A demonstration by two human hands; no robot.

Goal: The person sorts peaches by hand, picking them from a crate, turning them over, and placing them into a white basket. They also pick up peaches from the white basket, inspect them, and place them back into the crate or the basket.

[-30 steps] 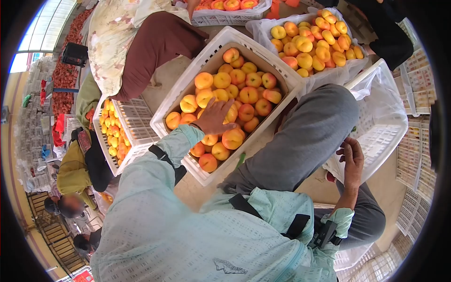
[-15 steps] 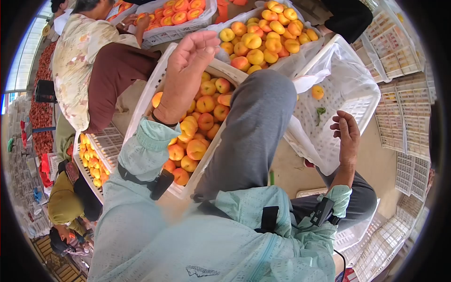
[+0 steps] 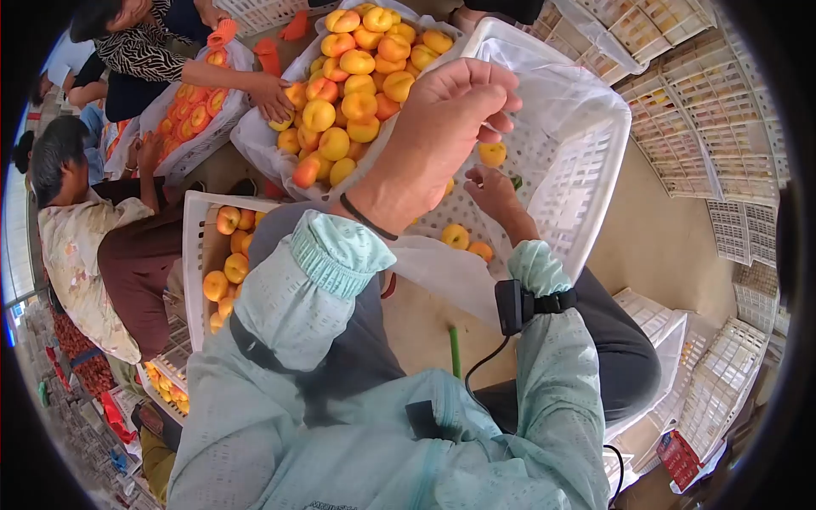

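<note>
My left hand (image 3: 446, 132) is raised over a white crate (image 3: 586, 212) lined with thin plastic. Its fingers curl in toward the thumb, and whatever they may hold cannot be made out. Lower down, my right hand (image 3: 497, 200) reaches into the crate with fingers loosely bent and apart, and no fruit shows in it. A yellow peach (image 3: 491, 154) lies just above this hand, with a green leaf (image 3: 516, 182) beside it. Below it, another peach (image 3: 455, 235) rests near the crate's near side. The plastic liner (image 3: 433, 263) hangs over that side.
A heaped crate of peaches (image 3: 357, 106) stands to the upper left, where another person's hand (image 3: 270, 95) touches the fruit. Another peach crate (image 3: 194, 255) is beside my leg. Stacked white crates (image 3: 714, 127) line the right side. A seated person (image 3: 76, 238) works at left.
My view has turned right. My left hand has moved from above the left peach crate to the lined crate, its fingers curling more. My right hand has reached into that crate, where more peaches now show.
</note>
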